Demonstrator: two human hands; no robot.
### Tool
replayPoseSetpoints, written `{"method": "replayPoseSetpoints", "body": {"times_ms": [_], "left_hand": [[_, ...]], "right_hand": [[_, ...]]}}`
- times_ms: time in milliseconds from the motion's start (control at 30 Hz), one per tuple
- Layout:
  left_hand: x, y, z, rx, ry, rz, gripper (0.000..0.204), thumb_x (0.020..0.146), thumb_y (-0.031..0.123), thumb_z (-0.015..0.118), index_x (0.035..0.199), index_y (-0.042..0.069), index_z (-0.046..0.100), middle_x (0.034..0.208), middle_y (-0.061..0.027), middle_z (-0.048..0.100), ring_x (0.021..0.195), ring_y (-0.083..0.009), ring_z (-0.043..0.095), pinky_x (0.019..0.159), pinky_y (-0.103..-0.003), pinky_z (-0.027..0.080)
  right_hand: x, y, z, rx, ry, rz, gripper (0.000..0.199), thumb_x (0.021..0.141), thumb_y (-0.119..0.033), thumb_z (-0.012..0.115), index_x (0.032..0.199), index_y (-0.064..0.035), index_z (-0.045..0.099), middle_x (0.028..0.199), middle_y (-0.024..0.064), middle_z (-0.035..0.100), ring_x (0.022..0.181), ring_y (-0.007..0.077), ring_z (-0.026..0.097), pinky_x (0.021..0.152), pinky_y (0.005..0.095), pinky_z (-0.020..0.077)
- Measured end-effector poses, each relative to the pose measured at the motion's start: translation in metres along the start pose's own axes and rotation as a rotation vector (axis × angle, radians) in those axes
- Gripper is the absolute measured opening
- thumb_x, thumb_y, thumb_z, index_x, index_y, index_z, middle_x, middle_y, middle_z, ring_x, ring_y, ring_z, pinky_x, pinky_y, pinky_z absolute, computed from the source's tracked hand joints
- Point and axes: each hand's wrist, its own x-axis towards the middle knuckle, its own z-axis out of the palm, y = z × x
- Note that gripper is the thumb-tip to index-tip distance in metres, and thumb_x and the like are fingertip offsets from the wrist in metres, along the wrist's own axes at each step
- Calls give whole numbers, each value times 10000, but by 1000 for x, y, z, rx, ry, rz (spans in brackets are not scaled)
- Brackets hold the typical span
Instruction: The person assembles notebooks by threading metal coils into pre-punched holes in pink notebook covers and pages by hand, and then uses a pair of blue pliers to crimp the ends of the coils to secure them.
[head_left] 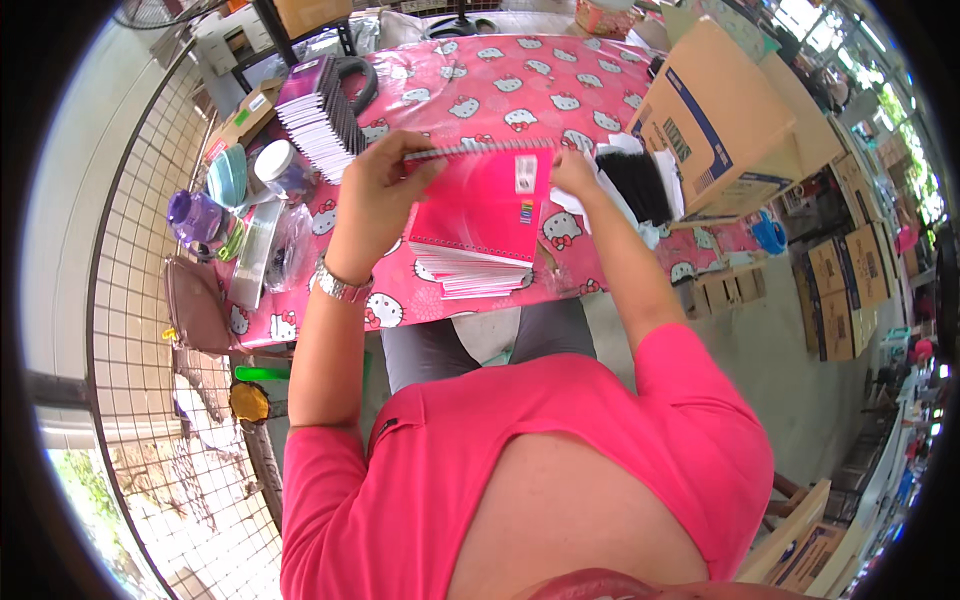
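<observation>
A pink spiral notebook (480, 200) with its black coil along the far edge lies over a stack of similar notebooks (475, 275) near the table's front edge. My left hand (385, 185) grips its far left corner, thumb on the cover. At the far right corner, my right hand (574, 174) is closed on the coil's end; its fingertips are partly hidden. White page edges of the stack fan out toward me. Farther left stands a taller stack of dark-covered spiral notebooks (318, 118), with a black ring-shaped object (357, 88) beside it.
A large cardboard box (715, 120) stands at the right, with black strands (640, 185) on white paper before it. At the left are a white-lidded jar (283, 165), a purple container (195, 217), clear plastic (290, 245) and a brown bag (197, 305). A pink patterned cloth (520, 85) covers the table.
</observation>
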Motion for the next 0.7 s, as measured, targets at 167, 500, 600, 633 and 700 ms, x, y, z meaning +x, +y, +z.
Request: {"method": "replayPoseSetpoints", "body": {"times_ms": [167, 500, 600, 633, 700], "left_hand": [[-35, -2, -7, -58, 260, -183, 167, 945, 117, 649, 1020, -32, 651, 809, -14, 622, 661, -51, 578, 519, -218, 523], [-8, 0, 12, -107, 130, -105, 228, 939, 144, 663, 1103, -13, 653, 755, 15, 564, 619, -33, 544, 487, -212, 525], [-35, -14, -7, -76, 238, -232, 233, 927, 131, 676, 1090, -32, 653, 773, 9, 586, 625, -43, 567, 505, -210, 528], [-36, -11, -4, -81, 238, -243, 235, 924, 131, 680, 1086, -38, 653, 772, 7, 591, 626, -46, 575, 507, -210, 527], [-31, -3, 5, -25, 248, -224, 256, 914, 158, 699, 1067, -46, 669, 760, -19, 631, 625, -64, 612, 516, -217, 517]], "right_hand": [[-67, -60, 99, -370, 366, -260, 377, 796, -310, 671, 1079, -72, 598, 1169, 162, 561, 1042, 385, 595, 901, 464, 472], [-42, 31, 108, -49, 11, -540, 236, 842, -252, 647, 967, -52, 655, 964, 115, 594, 916, 293, 588, 862, 407, 473], [-89, -28, 37, 1280, 16, 24, 313, 917, -277, 611, 1108, -32, 650, 1018, 59, 642, 944, 187, 627, 880, 353, 503], [-103, -39, 6, 1469, 87, 39, 350, 929, -261, 590, 1171, -12, 629, 1059, 59, 654, 978, 172, 641, 903, 371, 515], [-147, -75, -58, 1330, 145, -159, 384, 898, -213, 641, 1209, 8, 601, 1084, 77, 653, 997, 188, 635, 918, 371, 511]]}}
